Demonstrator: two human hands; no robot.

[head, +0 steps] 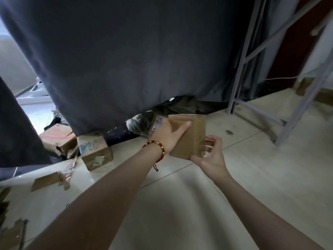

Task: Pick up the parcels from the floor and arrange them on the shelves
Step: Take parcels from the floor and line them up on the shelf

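1. A dark grey curtain [126,60] fills most of the view and hangs down nearly to the floor.
2. The floor [252,168] is pale tile with thin joint lines.
3. A grey metal shelf frame [241,69] stands at the right, its legs on the floor; no shelf boards can be made out.
4. A plain brown parcel [191,136] is held up off the floor, in front of the curtain's lower edge, between both hands.
5. A second parcel with a white label [157,123] sits just behind the held one, partly hidden by it and by the left hand.
6. A worn box [95,150] with blue marks and tape lies on the floor to the left, by the curtain hem.
7. A torn box [57,136] with red print lies just left of it.
8. The left hand [169,134] lies flat against the held parcel's left face, fingers pressed on it; a red and gold bracelet [156,147] circles the wrist.
9. The right hand [210,154] cups the parcel's lower right corner, fingers curled round the edge.
10. Cardboard scraps [46,180] lie on the floor at lower left.
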